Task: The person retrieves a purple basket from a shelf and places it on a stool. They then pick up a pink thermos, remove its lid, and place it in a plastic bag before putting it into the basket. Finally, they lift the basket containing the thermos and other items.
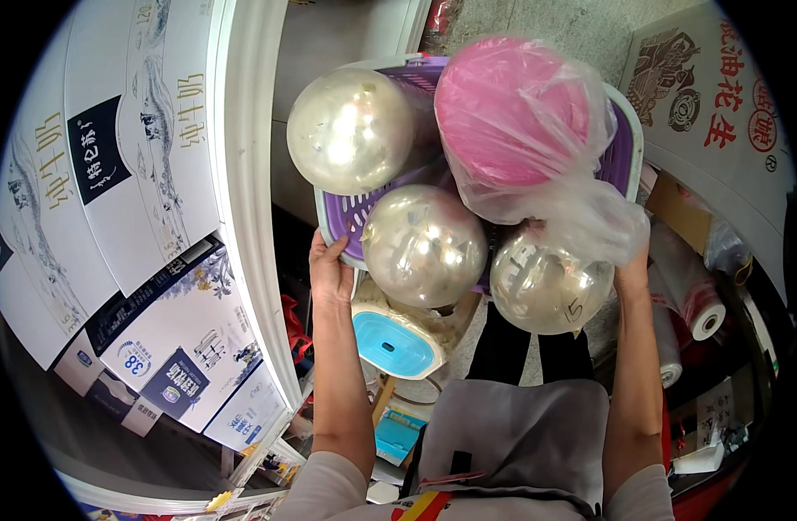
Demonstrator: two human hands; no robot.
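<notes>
A purple plastic basket [616, 153] with a pale rim is held out before me. My left hand [330, 267] grips its near left corner, thumb over the rim. Three pearly, shiny balls, possibly balloons, rest in or on it: one at far left [349, 130], one at near middle [424, 244], one at near right [551, 277] bearing a handwritten mark. A pink ball [512, 107] inside a clear plastic bag [587, 208] lies at the far right. My right hand [633, 270] is at the near right corner, its fingers hidden behind the bag.
Printed milk cartons [144, 130] are stacked on a white-edged shelf [242, 163] at left. A large printed box [711, 98] and plastic film rolls [704, 319] stand at right. Below the basket is a stool [395, 345] with a blue top.
</notes>
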